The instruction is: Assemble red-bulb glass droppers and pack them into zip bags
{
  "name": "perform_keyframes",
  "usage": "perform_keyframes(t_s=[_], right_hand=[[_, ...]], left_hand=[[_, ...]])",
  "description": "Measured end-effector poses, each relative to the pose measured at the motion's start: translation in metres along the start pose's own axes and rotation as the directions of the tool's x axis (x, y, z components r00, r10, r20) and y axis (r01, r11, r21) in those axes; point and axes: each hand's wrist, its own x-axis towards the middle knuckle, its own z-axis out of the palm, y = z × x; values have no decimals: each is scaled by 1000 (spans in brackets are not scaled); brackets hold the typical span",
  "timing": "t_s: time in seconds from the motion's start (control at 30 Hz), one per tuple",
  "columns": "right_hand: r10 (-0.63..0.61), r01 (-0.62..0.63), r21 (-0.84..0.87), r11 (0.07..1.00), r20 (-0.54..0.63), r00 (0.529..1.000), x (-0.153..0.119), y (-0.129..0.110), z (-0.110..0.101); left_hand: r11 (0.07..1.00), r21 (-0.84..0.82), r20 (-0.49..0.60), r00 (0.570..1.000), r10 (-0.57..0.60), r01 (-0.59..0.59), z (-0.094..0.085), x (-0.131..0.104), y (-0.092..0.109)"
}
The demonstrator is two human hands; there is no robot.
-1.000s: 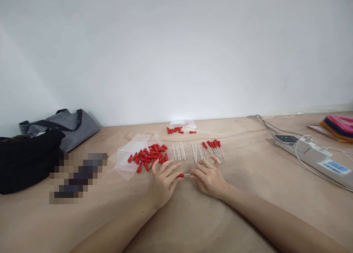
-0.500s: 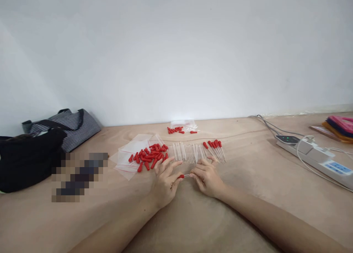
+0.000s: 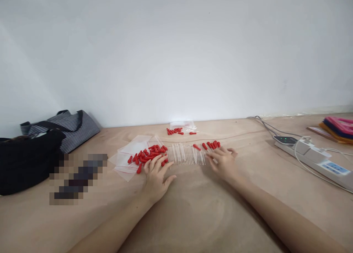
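Note:
My left hand (image 3: 156,177) lies at the near edge of a heap of red rubber bulbs (image 3: 146,156), fingers spread and thumb apart, holding nothing that I can see. Right of the heap lies a row of thin glass dropper tubes (image 3: 180,154). My right hand (image 3: 224,164) is at that row's right end. Its fingertips pinch a glass dropper whose red bulb (image 3: 196,147) points back and left. Just beyond my right hand, several droppers with red bulbs (image 3: 212,145) lie side by side, their glass partly hidden by the fingers.
Clear zip bags (image 3: 125,154) lie under the heap. At the back are a smaller group of red bulbs (image 3: 174,131) and another bag (image 3: 182,124). A striped bag (image 3: 77,130) and a black bag (image 3: 30,165) stand left; a power strip (image 3: 317,159) with cables lies right.
My hands have moved apart. The left let go of the red bulb and went left to the heap; the right carried the dropper back and right to the other assembled droppers.

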Motion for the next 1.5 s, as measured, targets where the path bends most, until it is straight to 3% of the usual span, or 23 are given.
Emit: perform_keyframes(t_s=[0.07,0.13,0.33,0.53,0.8,1.0,1.1,1.33,1.5], right_hand=[[206,-207,-48,977,-14,978,6,15,-1],[329,-325,-98,941,32,944,10,25,0],[469,-424,-230,876,200,860,16,28,7],[508,-443,-280,852,238,828,18,24,10],[443,-399,-210,892,246,862,25,10,19],[504,-376,-361,853,383,774,45,0,26],[513,-358,-401,843,405,757,53,1,30],[477,-318,-406,857,391,787,56,-2,40],[438,-293,-401,868,343,831,49,-9,33]], left_hand=[[999,16,9,999,-33,32,0,0,-4],[999,21,20,999,-49,49,0,0,-5],[999,30,41,998,-46,45,0,1,-1],[998,29,50,997,-54,52,0,2,-1],[993,43,57,992,-114,111,0,1,2],[971,116,-5,977,-212,211,-2,12,-11],[951,150,-33,963,-268,270,-3,25,-23],[956,218,49,976,-211,196,9,43,-32],[964,242,61,989,-132,114,12,44,-30]])
